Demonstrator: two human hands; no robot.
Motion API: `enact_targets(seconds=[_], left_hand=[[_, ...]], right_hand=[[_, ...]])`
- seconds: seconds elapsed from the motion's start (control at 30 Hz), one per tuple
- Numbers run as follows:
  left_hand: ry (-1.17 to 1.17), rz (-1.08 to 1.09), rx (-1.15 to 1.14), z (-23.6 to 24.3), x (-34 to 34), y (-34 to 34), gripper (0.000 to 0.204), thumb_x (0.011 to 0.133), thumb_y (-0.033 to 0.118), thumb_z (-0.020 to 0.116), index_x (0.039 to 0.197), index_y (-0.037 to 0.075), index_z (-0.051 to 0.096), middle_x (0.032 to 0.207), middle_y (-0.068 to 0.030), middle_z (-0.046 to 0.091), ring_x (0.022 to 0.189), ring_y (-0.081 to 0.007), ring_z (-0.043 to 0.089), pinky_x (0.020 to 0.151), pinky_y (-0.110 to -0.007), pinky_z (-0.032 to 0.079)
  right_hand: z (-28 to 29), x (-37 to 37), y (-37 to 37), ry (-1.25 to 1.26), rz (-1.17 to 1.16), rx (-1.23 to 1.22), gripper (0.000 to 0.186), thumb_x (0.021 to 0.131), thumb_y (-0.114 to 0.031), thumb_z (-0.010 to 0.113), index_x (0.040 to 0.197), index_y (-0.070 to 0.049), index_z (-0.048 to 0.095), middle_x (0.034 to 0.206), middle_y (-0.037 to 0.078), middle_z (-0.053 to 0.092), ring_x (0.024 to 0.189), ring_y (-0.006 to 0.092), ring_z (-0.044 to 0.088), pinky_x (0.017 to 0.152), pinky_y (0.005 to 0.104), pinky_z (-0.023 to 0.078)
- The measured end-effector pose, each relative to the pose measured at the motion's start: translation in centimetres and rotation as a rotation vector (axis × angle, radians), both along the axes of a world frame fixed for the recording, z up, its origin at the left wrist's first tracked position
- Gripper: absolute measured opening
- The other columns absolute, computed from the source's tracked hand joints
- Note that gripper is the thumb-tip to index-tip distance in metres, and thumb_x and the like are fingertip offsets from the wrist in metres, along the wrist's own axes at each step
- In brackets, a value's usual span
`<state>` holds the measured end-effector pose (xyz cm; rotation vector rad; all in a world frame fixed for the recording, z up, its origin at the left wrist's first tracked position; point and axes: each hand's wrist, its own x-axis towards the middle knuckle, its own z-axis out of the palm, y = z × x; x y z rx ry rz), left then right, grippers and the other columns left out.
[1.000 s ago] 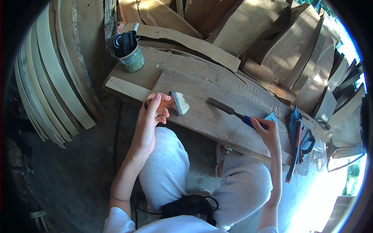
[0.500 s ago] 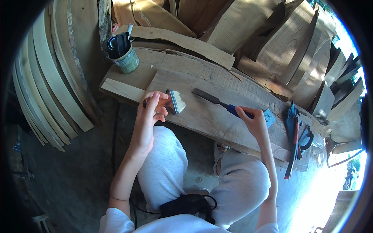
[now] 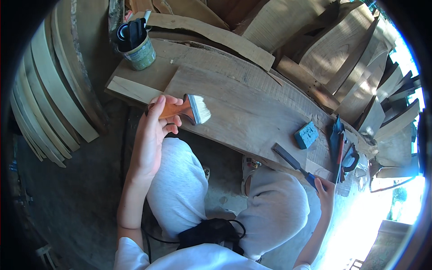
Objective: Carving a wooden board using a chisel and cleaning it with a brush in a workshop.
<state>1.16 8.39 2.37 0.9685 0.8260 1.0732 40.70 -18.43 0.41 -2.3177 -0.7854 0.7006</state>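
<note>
My left hand point(image 3: 150, 137) is closed around the wooden handle of a wide flat paintbrush point(image 3: 196, 109). Its pale bristles point right, over the left part of a wooden board point(image 3: 234, 108). At the right, my right hand point(image 3: 326, 194) grips the blue handle of a chisel point(image 3: 288, 156). The chisel's flat dark blade slants up and left across the board's near edge. Just beyond the blade, a blue-green block point(image 3: 307, 135) lies on the wood, touched by neither hand.
A tub point(image 3: 141, 55) holding dark-handled tools stands at the bench's far left. Several tools, including a hand saw point(image 3: 338, 153), rest at the right end. Curved wooden slats point(image 3: 56, 85) lean at the left, and cut planks point(image 3: 330, 54) are piled behind the bench.
My right hand has carried the chisel right and nearer to me, uncovering the blue-green block. The left hand has shifted slightly left and turned the paintbrush, showing more of its handle.
</note>
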Motion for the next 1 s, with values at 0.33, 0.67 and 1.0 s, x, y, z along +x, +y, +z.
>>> enact_targets(seconds=[0.33, 0.67, 1.0], left_hand=[[0.051, 0.005, 0.050, 0.6, 1.9, -0.4, 0.033, 0.099, 0.036, 0.044, 0.106, 0.008, 0.058, 0.105, -0.0051, 0.061, 0.078, -0.0103, 0.052, 0.073, -0.026, 0.040], [0.056, 0.011, 0.018, 0.3, 2.6, -0.6, 0.033, 0.098, 0.037, 0.046, 0.107, 0.007, 0.058, 0.108, -0.0070, 0.061, 0.079, -0.0117, 0.052, 0.073, -0.027, 0.040], [0.067, -0.030, 0.039, 0.5, 2.0, -0.2, 0.035, 0.098, 0.038, 0.045, 0.108, 0.006, 0.054, 0.112, -0.0116, 0.059, 0.081, -0.0136, 0.052, 0.076, -0.028, 0.039]], right_hand=[[-0.8, -1.4, 4.1, -0.021, 0.316, 0.181, 0.027, 0.085, -0.027, 0.069, 0.097, -0.003, 0.074, 0.086, 0.009, 0.072, 0.076, 0.0140, 0.064, 0.072, 0.0235, 0.049], [-1.3, -3.0, 6.6, 0.069, 0.417, 0.207, 0.027, 0.086, -0.028, 0.069, 0.100, -0.005, 0.073, 0.086, 0.008, 0.072, 0.074, 0.0124, 0.063, 0.072, 0.0246, 0.050], [-0.9, 1.7, -1.4, -0.111, 0.344, 0.229, 0.022, 0.081, -0.017, 0.070, 0.096, -0.002, 0.073, 0.082, 0.008, 0.072, 0.072, 0.0087, 0.062, 0.071, 0.0228, 0.049]])
